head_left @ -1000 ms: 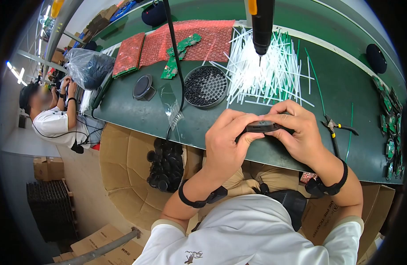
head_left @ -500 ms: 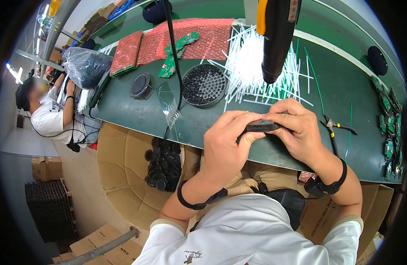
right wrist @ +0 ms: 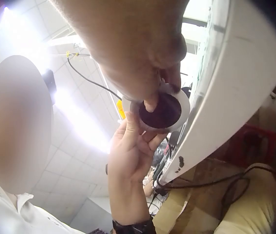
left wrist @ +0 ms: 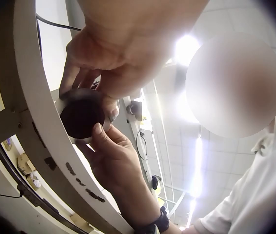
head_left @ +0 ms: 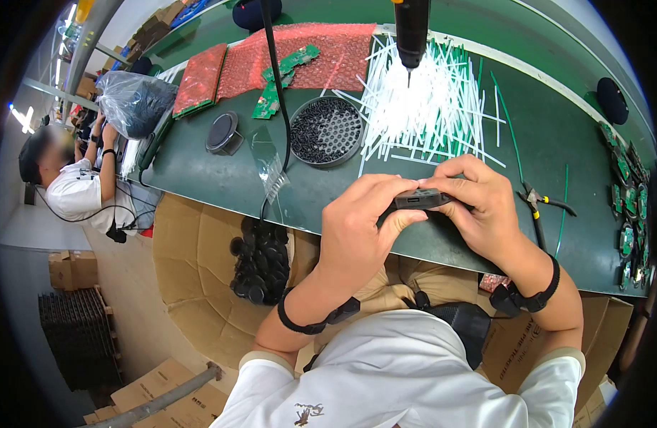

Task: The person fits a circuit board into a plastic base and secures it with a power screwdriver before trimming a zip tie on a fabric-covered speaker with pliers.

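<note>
Both hands hold a round black device housing (head_left: 420, 199) above the bench's front edge. It is tipped so its thin side, with a small slot, shows in the head view. My left hand (head_left: 358, 222) pinches one end between thumb and fingers. At the opposite end, my right hand (head_left: 487, 208) grips it the same way, the fingertips of both hands almost meeting on top. From below, the left wrist view shows the housing's dark round face (left wrist: 82, 116) inside a paler rim. A thumb lies against that face in both wrist views.
An electric screwdriver (head_left: 412, 36) hangs over a heap of white strips (head_left: 421, 107). Left of the heap sit a round tray (head_left: 357, 135) of small black parts and a black round part (head_left: 223, 133). Cutters (head_left: 535, 203) and circuit boards (head_left: 630, 207) lie right. Another person works far left.
The hanging screwdriver swung right and nearer, then back left and away. Both hands keep their hold on the housing, which has tilted slightly. The head view has shifted a little.
</note>
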`<state>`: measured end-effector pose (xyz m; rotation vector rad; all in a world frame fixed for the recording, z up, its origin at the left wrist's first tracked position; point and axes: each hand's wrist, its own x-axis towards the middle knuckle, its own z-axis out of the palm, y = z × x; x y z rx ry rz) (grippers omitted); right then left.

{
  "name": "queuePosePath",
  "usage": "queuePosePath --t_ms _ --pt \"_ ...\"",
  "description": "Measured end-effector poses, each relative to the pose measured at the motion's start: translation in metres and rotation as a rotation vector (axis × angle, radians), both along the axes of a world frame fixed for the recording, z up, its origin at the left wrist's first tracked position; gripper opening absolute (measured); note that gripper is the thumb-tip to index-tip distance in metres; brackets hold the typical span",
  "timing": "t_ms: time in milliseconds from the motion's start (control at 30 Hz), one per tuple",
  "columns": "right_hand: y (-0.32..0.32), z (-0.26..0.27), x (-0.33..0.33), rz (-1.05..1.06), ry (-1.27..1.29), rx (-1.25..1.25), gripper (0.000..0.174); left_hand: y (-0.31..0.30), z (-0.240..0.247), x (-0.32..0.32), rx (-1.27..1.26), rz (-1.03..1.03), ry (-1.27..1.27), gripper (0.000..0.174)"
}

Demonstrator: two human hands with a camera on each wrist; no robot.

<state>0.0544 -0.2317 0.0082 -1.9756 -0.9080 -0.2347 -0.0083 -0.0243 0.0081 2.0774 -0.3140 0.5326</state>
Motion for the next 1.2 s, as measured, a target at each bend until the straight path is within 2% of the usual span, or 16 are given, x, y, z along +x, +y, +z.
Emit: queuePosePath --t_ms 267,467,700,733,800,867,900,967,1033,1100,1133,1167,1200 --pt "-0.002 0.001 -0.001 0.014 0.102 0.082 0.035 -0.002 0.001 -0.004 -0.06 0.008 0.051 0.035" --pt "-0.003 0.001 0.003 0.061 0.056 0.092 0.025 0.0 0.005 -0.003 -0.131 -0.034 0.128 0.03" --pt "-0.002 -0.001 0.004 0.063 0.042 0.136 0.023 0.002 0.008 0.001 -0.141 -0.063 0.251 0.031" --pt "-0.003 -0.002 0.004 0.066 0.058 0.132 0.023 0.003 0.007 0.002 -0.144 -0.062 0.25 0.031" --pt "-0.005 0.0 0.006 0.068 0.072 0.128 0.024 0.005 0.0 0.004 -0.105 -0.074 0.064 0.031" --pt "-0.008 0.007 0.013 0.294 0.147 0.094 0.026 0.008 -0.004 -0.005 -0.004 -0.041 -0.003 0.031" --pt "-0.009 0.012 0.015 0.289 0.15 0.098 0.026 0.009 -0.007 -0.013 0.097 -0.011 -0.065 0.032" --pt "-0.011 0.017 0.017 0.424 0.288 0.076 0.03 0.011 -0.022 -0.025 0.097 -0.019 -0.028 0.035" --pt "-0.011 0.012 0.012 0.189 0.45 0.018 0.03 0.012 -0.04 -0.034 0.198 0.0 -0.146 0.035" --pt "-0.007 0.008 0.008 0.042 0.407 -0.135 0.026 0.01 -0.044 -0.041 0.237 -0.005 -0.141 0.038" --pt "-0.006 0.004 0.009 0.043 0.412 -0.134 0.026 0.009 -0.043 -0.043 0.252 -0.022 -0.123 0.043" --pt "-0.006 0.0 0.01 0.093 0.257 -0.163 0.025 0.008 -0.039 -0.045 0.266 -0.039 -0.106 0.047" --pt "-0.006 -0.002 0.011 0.143 0.102 -0.191 0.024 0.009 -0.031 -0.047 0.281 -0.066 -0.069 0.059"
